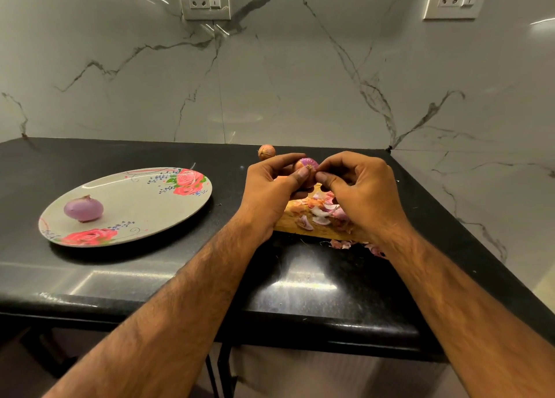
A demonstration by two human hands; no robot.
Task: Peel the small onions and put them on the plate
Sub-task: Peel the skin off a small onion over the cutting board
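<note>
A partly peeled small onion (308, 166) is held up between both hands above a wooden board (303, 228). My left hand (271, 184) grips it from the left with thumb across its front. My right hand (362, 187) pinches the skin at the onion's right side with thumb and fingertips. One peeled purple onion (83, 208) lies on the left part of a floral plate (144, 196). An unpeeled brown onion (266, 151) sits on the counter behind my hands.
Pink and white onion skins (322, 212) lie heaped on the board, and a few more skins (342, 243) are on the black counter (180, 274) in front of it. A marble wall with sockets rises behind and to the right.
</note>
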